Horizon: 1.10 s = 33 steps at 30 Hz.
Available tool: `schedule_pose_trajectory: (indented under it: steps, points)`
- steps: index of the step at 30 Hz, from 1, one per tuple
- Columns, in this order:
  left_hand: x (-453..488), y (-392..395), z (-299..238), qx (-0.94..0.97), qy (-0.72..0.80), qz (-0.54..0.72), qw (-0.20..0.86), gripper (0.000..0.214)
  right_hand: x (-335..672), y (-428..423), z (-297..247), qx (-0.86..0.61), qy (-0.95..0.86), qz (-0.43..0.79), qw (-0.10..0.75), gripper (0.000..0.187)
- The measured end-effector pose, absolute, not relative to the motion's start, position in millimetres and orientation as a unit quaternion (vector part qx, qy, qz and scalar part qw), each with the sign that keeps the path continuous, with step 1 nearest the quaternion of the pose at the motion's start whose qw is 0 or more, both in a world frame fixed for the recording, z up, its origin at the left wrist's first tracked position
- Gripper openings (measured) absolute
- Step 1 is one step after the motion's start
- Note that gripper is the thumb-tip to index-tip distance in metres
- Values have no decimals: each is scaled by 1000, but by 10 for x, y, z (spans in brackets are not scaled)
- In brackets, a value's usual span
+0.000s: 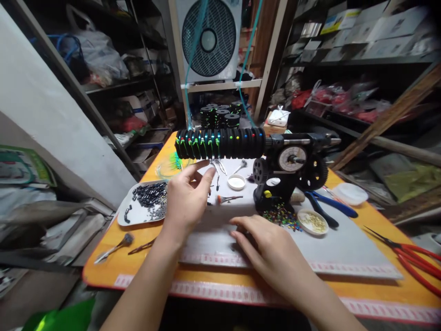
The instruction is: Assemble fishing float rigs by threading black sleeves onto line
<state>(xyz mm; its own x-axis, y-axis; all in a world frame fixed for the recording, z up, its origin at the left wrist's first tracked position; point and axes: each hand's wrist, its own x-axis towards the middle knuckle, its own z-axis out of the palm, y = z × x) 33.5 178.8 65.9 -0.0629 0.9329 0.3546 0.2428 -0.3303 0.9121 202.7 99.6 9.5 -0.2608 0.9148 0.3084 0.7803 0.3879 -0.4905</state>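
A black ribbed roller (220, 143) lies level on a dark winding machine (292, 161); green thread-like strips cross its left half and coloured beads dot its right. My left hand (189, 191) is raised just below the roller, thumb and index fingertip brought close together. Whatever may be between them is too small to tell. My right hand (265, 236) hovers low over the grey board (220, 230), its fingers bent and the thumb apart from the index finger, with nothing visible in it. Between the hands lies an orange-tipped brush (229, 198).
To the left, a white tray (126, 216) holds black tubes and small grey parts. Coloured beads (280, 216) surround the machine's foot, beside a dish of gold pieces (313, 223). Blue-handled pliers (332, 202) and red-handled scissors (418, 259) lie right. A fan (209, 41) stands behind.
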Motion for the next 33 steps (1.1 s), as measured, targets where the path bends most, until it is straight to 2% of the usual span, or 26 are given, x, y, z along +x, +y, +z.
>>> schedule_pose_trajectory:
  steps: [4,6,8,13,16,20,26,28,31,33]
  points:
    - [327,1809,636,595,495,535,338,26,2075,984,126,-551,-776,74,298,33]
    - [303,1739,608,589,494,525,365,23,2080,982,215,-550,-758,25,349,42]
    - [269,1632,565,583,490,514,394,24,2042,1015,349,-521,-750,19,408,37]
    - [173,1395,461,586,472,501,428,25,1798,1308,677,-469,-749,159,441,27]
    - [119,1347,401,589,467,500,430,28,1705,1462,768,-453,-738,214,451,14]
    - [35,1323,281,585,478,511,410,34,1719,1422,799,-417,-709,338,458,19]
    - [5,1046,259,616,457,575,286,39,1703,1181,852,-343,-657,503,444,23]
    - [61,904,322,641,421,531,360,41,1668,1137,887,-312,-625,559,447,22]
    - [153,686,359,585,396,451,545,28,1636,1128,925,-281,-587,610,452,21]
    - [169,524,286,556,412,409,595,42,1642,1146,918,-288,-587,611,446,22]
